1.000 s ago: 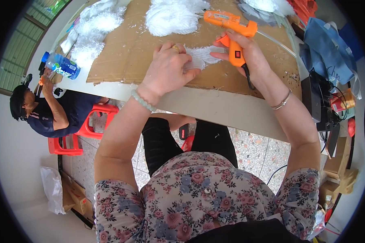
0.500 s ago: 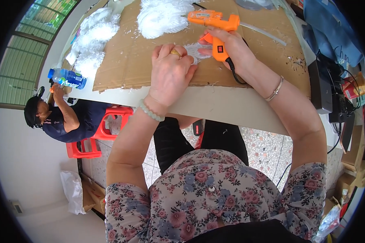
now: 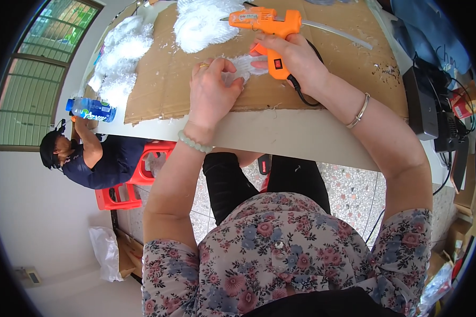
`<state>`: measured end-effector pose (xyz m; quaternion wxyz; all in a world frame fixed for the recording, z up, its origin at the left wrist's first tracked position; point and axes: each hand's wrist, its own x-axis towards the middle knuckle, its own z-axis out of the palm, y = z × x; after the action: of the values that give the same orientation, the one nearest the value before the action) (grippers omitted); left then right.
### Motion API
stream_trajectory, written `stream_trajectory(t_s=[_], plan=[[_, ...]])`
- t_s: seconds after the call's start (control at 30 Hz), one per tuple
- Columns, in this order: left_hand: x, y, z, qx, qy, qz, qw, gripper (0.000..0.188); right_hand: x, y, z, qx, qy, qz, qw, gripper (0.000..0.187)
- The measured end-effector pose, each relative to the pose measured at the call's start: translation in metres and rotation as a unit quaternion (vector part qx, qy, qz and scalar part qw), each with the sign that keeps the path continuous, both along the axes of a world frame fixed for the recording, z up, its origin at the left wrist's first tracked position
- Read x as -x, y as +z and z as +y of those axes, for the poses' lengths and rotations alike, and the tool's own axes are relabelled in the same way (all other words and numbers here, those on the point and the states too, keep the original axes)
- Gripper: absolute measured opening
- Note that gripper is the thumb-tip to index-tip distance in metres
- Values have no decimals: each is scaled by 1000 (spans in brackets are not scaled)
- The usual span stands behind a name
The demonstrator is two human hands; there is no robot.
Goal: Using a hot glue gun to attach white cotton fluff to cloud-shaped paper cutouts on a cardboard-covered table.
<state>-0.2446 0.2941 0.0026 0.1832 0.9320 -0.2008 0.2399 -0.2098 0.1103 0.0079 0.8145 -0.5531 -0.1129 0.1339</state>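
Observation:
My right hand [image 3: 300, 59] is closed round the handle of an orange hot glue gun [image 3: 267, 21]. Its nozzle points left, and a clear glue stick [image 3: 338, 33] sticks out of the back. Below the nozzle lies a small flat piece of white stringy material [image 3: 248, 67] on brown cardboard [image 3: 164, 79]. My left hand [image 3: 212, 90] has its fingers curled at the left end of this piece and appears to grip it; the fingertips are partly hidden. Just beyond my left hand is a fluffy white bundle [image 3: 203, 26].
Another heap of white fluffy material [image 3: 121, 53] lies at the left beside a blue-capped bottle [image 3: 91, 109]. A co-worker [image 3: 106, 153] sits on a red stool [image 3: 119, 196] at the left. A dark box [image 3: 420, 105] and cables stand at the table's right edge.
The glue gun has shifted slightly left in my right hand. My left hand has turned and its thumb and forefinger have parted somewhat, showing more of the small white piece.

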Motion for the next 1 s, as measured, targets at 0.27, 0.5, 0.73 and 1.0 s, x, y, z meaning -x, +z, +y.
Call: stream_trajectory(t_s=[0.27, 0.5, 0.73, 1.0], plan=[[-4, -1, 11, 55, 13, 19, 998, 25, 9, 4, 14, -22, 38, -20, 999, 32], [13, 12, 21, 107, 20, 53, 993, 21, 5, 0, 11, -16, 29, -18, 999, 28], [24, 8, 15, -65, -45, -74, 994, 14, 4, -4, 11, -17, 29, -8, 999, 28], [13, 3, 13, -35, -34, -49, 998, 7, 7, -1, 11, -23, 22, 2, 999, 27]])
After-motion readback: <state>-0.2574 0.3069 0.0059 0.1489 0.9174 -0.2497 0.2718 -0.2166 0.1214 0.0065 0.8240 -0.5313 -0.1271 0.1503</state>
